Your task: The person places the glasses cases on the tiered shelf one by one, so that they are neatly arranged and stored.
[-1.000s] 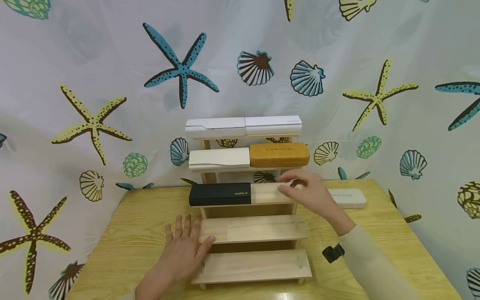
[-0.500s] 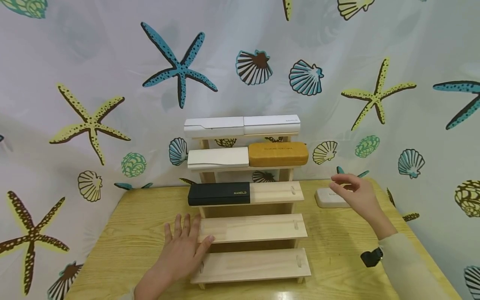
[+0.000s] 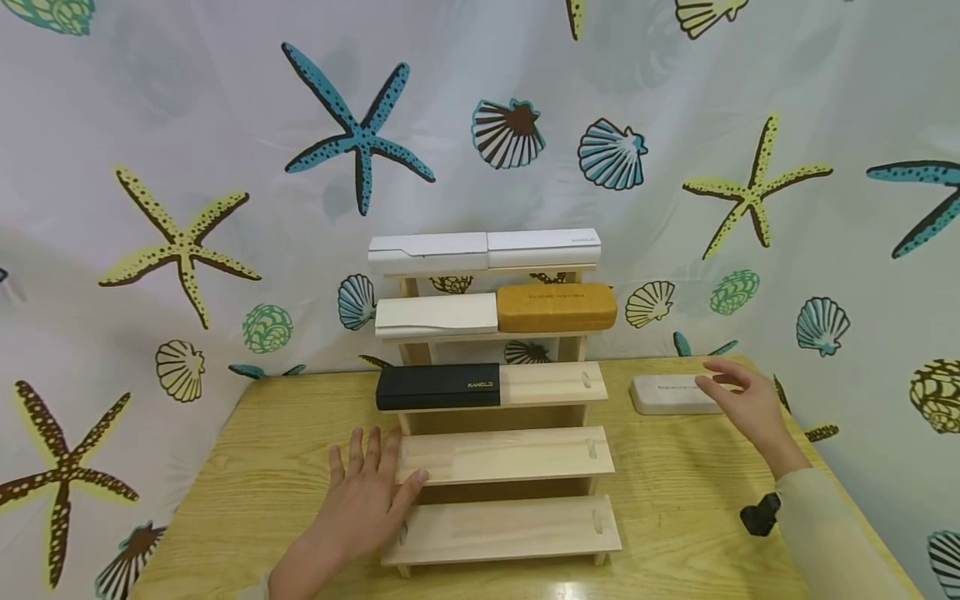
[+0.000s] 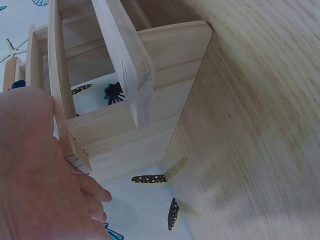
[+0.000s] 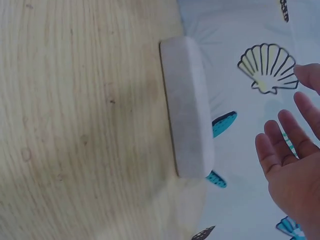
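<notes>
My left hand (image 3: 352, 500) rests against the left end of a stepped wooden rack (image 3: 510, 533), its fingers straight and its thumb over the second board from the bottom. The left wrist view shows the palm side of that hand (image 4: 40, 165) beside the rack's boards. Over the right end of a pale glasses case (image 3: 667, 396) hovers my right hand (image 3: 753, 412), fingers loosely bent, holding nothing. In the right wrist view a gap separates the fingers from this case (image 5: 187, 110), which lies flat on the table.
On the rack's third board sits a black glasses case (image 3: 427, 386). Above it are a cream case (image 3: 435, 315) and an orange-brown case (image 3: 557, 307). Two white cases (image 3: 427, 252) fill the top board. A starfish-patterned curtain (image 3: 480, 117) hangs behind the wooden table (image 3: 292, 450).
My right hand has left the right end of the third board and travelled right, to above the pale case on the table. The left hand has stayed in place.
</notes>
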`<state>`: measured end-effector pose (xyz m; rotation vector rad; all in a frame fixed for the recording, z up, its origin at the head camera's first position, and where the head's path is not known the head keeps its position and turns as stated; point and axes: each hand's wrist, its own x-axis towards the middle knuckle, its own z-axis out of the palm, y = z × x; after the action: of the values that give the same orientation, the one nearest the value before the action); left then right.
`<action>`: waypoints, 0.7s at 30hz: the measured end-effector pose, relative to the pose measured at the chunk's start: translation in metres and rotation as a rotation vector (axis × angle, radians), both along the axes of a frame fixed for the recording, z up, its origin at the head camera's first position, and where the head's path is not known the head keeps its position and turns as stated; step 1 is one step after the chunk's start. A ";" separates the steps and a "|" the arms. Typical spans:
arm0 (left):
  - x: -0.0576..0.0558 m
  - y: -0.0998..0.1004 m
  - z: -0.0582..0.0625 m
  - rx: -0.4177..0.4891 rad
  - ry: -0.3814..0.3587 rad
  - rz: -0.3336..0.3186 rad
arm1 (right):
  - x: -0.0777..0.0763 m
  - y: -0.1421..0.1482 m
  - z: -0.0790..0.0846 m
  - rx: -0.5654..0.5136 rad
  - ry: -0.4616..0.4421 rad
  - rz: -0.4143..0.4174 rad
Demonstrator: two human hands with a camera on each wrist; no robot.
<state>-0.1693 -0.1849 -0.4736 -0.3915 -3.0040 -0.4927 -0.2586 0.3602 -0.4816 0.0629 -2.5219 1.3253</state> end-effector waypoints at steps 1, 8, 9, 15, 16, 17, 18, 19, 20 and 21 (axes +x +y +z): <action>0.000 0.000 0.000 0.001 0.000 0.000 | -0.001 0.002 -0.002 -0.007 -0.013 -0.003; -0.001 0.000 0.000 -0.014 -0.002 0.000 | -0.004 0.012 -0.018 -0.049 -0.107 -0.037; -0.001 0.000 0.000 -0.014 -0.001 -0.001 | -0.005 0.013 -0.020 -0.051 -0.120 -0.042; -0.001 0.000 -0.001 -0.009 0.000 0.000 | -0.008 0.019 -0.030 -0.048 -0.202 -0.072; -0.002 0.000 -0.001 -0.006 0.001 -0.001 | -0.009 0.020 -0.032 -0.049 -0.217 -0.074; -0.002 0.000 -0.001 -0.007 0.000 0.000 | -0.010 0.020 -0.034 -0.054 -0.231 -0.076; -0.002 0.000 -0.001 -0.007 -0.001 0.000 | -0.011 0.020 -0.035 -0.059 -0.246 -0.077; -0.002 0.000 -0.001 -0.005 -0.001 0.001 | -0.012 0.021 -0.037 -0.062 -0.261 -0.081; -0.002 0.000 -0.001 -0.002 0.002 0.000 | -0.013 0.021 -0.039 -0.061 -0.272 -0.085; -0.002 0.000 -0.001 -0.003 0.004 0.000 | -0.015 0.021 -0.040 -0.057 -0.280 -0.090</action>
<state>-0.1711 -0.1849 -0.4747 -0.3919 -3.0014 -0.4873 -0.2731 0.3817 -0.5219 -0.2633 -2.6733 1.4565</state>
